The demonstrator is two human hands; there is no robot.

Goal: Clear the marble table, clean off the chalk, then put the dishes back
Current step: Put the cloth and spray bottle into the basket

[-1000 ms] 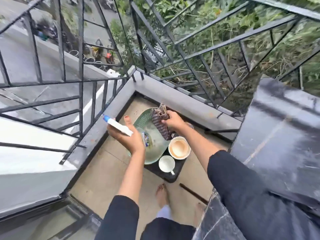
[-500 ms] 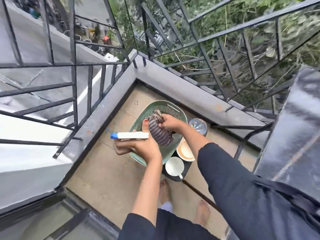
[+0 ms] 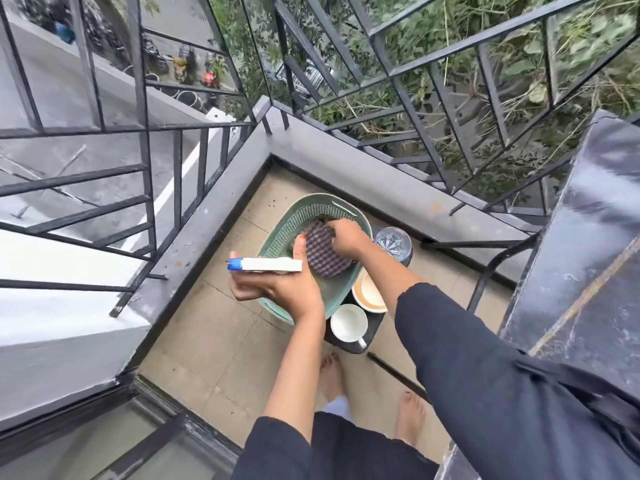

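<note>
My left hand [image 3: 277, 285] grips a white spray bottle with a blue nozzle [image 3: 265, 265], held level and pointing left. My right hand [image 3: 348, 237] grips a checked cloth [image 3: 323, 254], bunched over the green perforated basket [image 3: 304, 211] on the balcony floor. Beside the basket a dark tray [image 3: 374, 322] carries a white cup [image 3: 348, 322], a tan-rimmed bowl [image 3: 369, 294] and a cut-glass tumbler [image 3: 393, 240]. The dark marble table [image 3: 588, 271] with pale chalk smears stands at the right.
Black metal railings on a grey ledge [image 3: 346, 168] enclose the tiled balcony corner. My bare feet [image 3: 330, 375] stand just before the tray. A dark stick [image 3: 394, 374] lies on the tiles by the table. A door sill [image 3: 156, 410] runs along the lower left.
My right hand has lowered the cloth from above the basket down into it. My left hand has turned the spray bottle level. The view has tipped further down.
</note>
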